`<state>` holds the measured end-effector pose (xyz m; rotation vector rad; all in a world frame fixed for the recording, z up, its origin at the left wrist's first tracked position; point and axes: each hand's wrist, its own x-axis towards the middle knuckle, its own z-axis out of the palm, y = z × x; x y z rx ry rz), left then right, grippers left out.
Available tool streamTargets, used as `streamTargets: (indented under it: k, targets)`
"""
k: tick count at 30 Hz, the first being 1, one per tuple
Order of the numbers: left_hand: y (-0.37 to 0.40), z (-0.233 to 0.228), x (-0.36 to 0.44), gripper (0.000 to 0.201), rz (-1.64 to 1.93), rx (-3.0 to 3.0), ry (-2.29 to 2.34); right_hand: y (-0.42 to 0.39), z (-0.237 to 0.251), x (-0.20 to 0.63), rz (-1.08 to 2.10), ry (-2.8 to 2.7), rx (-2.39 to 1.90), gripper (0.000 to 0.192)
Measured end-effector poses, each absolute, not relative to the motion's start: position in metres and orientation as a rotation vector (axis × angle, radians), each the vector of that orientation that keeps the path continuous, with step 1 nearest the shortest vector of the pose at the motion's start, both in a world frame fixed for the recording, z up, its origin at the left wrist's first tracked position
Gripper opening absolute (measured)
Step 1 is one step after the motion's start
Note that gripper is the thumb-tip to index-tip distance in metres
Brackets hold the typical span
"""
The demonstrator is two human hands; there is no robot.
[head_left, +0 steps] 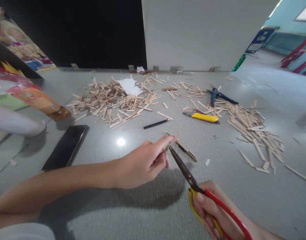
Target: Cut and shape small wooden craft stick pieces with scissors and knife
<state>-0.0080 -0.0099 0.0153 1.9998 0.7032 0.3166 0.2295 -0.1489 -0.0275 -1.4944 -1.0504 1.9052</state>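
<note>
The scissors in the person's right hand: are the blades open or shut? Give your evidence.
Open. The scissors show two blades spread apart around the stick held by the left hand.

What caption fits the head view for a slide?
Left hand pinches a wooden stick between the open blades of scissors held in the right hand.

A craft workspace on a grey floor (143, 213), strewn with wooden sticks (113, 100).

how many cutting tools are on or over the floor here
3: red and yellow handled scissors in the right hand, a yellow utility knife on the floor beyond, blue-handled pliers or snips farther back. Stick piles may hide others.
</note>
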Motion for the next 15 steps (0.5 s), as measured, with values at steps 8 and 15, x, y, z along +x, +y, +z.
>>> streamTargets:
  k: [8, 15]
  targets:
    - [-0.011, 0.012, -0.012, 0.053, 0.288, 2.141, 0.740, -0.157, -0.035, 0.232, 1.880, -1.019, -1.559, 0.072]
    - [-0.008, 0.008, -0.013, 0.053, 0.282, 2.344, 0.739, -0.155, -0.047, 0.233, 2.067, -0.944, -1.239, 0.074]
